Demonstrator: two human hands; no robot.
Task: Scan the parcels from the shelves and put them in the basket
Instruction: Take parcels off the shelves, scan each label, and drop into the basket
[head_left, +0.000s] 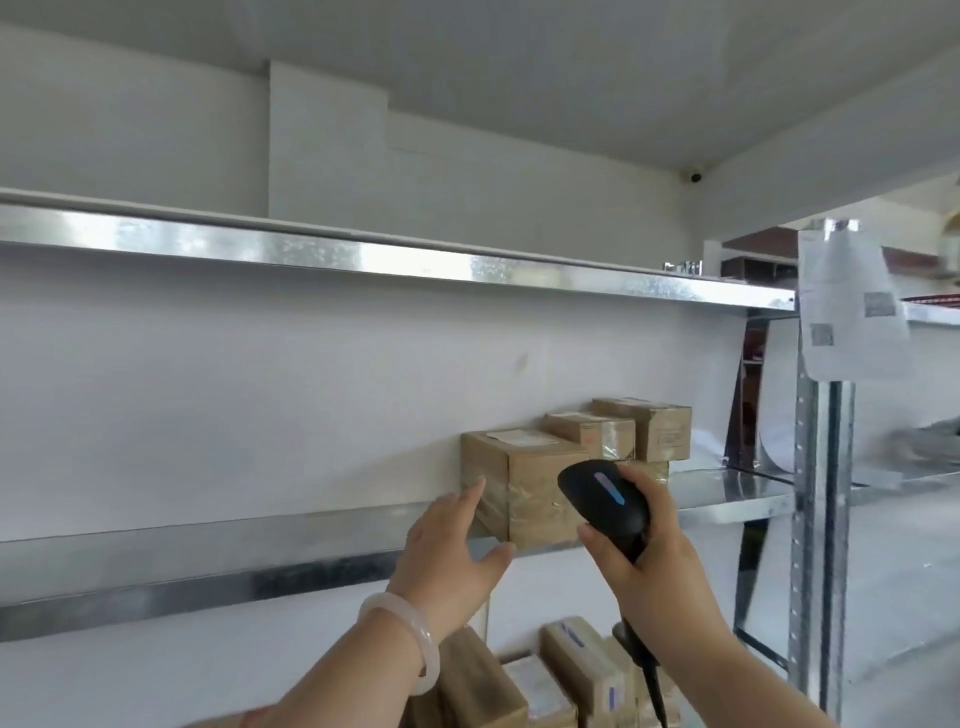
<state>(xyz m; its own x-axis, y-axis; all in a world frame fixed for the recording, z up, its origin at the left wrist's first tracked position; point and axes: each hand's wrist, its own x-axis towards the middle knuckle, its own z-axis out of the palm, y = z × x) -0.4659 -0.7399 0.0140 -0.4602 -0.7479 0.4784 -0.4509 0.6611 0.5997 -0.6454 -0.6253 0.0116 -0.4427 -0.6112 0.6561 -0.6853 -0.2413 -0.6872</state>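
On the middle shelf (311, 535) | front parcel (535, 493) sits at the edge | left hand (457, 545) spread wide, empty, fingertips at its side | right hand (644, 561) wrapped round scanner (605, 493) | advice: steady the box, aim at top label (519, 437).

Upright post (823, 493): perforated steel, vertical.
Paper sheet (852, 306): printed square codes, hanging at the post's top.
Dome camera (695, 175): ceiling corner, up-left of post.

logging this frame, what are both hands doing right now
Left hand: open, fingers straight, at the left side of the front parcel.
Right hand: holding the black scanner.
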